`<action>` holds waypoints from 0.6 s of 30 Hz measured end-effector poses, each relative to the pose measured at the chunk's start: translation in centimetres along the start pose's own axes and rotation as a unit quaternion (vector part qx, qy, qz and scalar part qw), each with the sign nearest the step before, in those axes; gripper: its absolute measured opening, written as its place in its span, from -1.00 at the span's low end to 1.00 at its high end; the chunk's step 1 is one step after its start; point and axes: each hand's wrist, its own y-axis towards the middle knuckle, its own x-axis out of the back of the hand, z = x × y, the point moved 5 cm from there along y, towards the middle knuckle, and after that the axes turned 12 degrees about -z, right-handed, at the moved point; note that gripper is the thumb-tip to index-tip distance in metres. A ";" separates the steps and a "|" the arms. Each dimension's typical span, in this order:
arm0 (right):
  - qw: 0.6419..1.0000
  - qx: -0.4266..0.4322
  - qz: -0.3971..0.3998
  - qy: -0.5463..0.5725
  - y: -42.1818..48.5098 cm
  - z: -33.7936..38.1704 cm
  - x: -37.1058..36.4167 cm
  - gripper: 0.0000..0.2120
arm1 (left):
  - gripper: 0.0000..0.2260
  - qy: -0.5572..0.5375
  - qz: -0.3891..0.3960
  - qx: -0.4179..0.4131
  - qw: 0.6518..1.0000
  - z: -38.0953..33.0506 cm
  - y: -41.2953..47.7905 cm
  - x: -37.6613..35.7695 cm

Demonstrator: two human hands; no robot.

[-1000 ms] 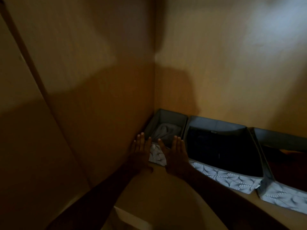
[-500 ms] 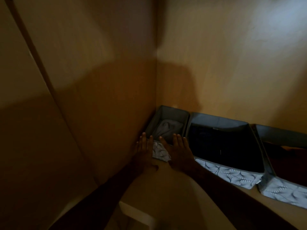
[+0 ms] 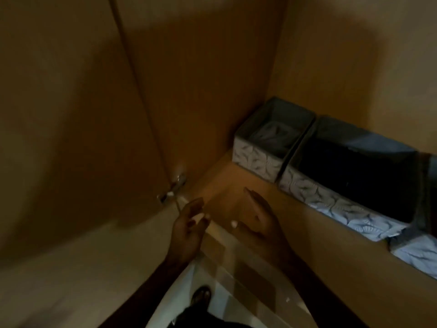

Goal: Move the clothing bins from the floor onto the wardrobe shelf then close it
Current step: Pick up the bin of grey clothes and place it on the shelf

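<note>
Three fabric bins with grey rims and white leaf-patterned fronts stand in a row on the wooden wardrobe shelf (image 3: 236, 183). The small bin (image 3: 259, 162) sits in the back left corner with grey cloth inside. To its right is a wider bin (image 3: 335, 202) holding dark clothing, and a third bin (image 3: 418, 254) is cut off by the right edge. My left hand (image 3: 188, 223) and my right hand (image 3: 260, 218) hover empty over the shelf's front edge, fingers apart, well short of the bins.
The open wardrobe door (image 3: 71, 138) fills the left side, with a metal hinge (image 3: 173, 188) where it meets the side wall. Below the shelf I see a tiled floor (image 3: 238, 278) and my foot (image 3: 201, 295).
Both hands have let go of the small bin's front and pulled back toward me. The view has swung left and down, bringing the door hinge and floor into sight.
</note>
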 end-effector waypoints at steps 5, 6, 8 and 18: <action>0.989 -0.027 0.137 0.055 -4.1 -0.4 -3.6 -0.34 | -0.61 0.029 -0.103 0.076 0.991 4.9 -8.0 4.8; 0.982 -0.029 0.177 0.065 -5.2 -0.8 -5.0 -0.34 | -0.61 0.020 -0.137 0.098 0.986 6.0 -10.2 6.0; 0.971 -0.045 0.228 0.053 -7.1 -1.1 -7.2 -0.32 | -0.62 0.010 -0.184 0.136 0.973 7.7 -13.9 7.9; 0.851 0.025 0.525 0.009 -20.8 2.6 -18.6 -0.28 | -0.63 0.003 -0.436 0.267 0.859 10.5 -35.1 17.4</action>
